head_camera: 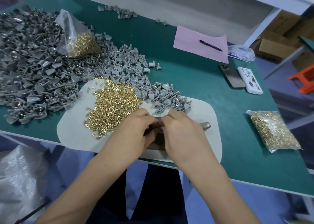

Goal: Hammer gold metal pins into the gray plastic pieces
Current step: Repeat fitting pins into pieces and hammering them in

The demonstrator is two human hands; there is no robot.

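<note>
Head view: green table bears a white mat, cardboard boxes behind.

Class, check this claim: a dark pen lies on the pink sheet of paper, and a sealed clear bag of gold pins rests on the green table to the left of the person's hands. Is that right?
One detail is wrong. The head view shows the sealed clear bag of gold pins on the green table to the right of the hands, not the left. The dark pen does lie on the pink sheet of paper.

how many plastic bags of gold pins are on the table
2. An opened bag sits on the gray plastic pieces at far left; a sealed bag lies on the green table at right. Others may be buried under the piles.
</note>
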